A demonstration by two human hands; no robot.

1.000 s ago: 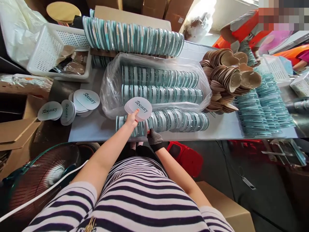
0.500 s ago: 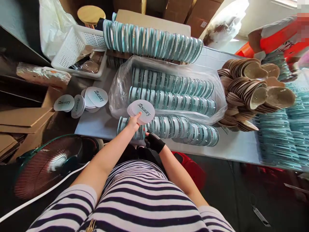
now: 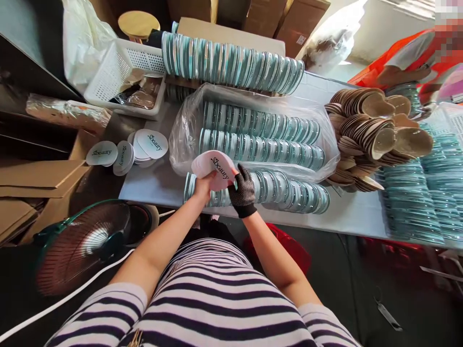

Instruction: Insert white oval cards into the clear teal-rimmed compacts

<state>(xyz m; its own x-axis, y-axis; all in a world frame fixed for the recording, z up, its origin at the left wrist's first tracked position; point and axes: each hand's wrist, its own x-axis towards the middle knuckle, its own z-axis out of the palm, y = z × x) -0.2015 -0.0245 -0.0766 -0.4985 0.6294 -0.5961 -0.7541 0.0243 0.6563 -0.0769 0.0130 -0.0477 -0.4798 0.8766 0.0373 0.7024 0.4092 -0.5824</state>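
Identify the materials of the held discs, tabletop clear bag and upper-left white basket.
Held discs: probably matte, printed card or thin plastic; they bend. Clear bag: apparently glossy plastic film, creased and see-through. White basket: likely smooth moulded plastic, with regular holes.

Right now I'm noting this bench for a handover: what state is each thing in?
Held discs: stacked, bent
Left hand: bare, closed on the held discs
Right hand: gloved, at their right edge
Loose discs: lying in piles
Round containers: lined up in rows
Clear plastic: crumpled
Brown dishes: nested in stacks
White basket: uncovered, partly filled
Fan: on or off, cannot tell
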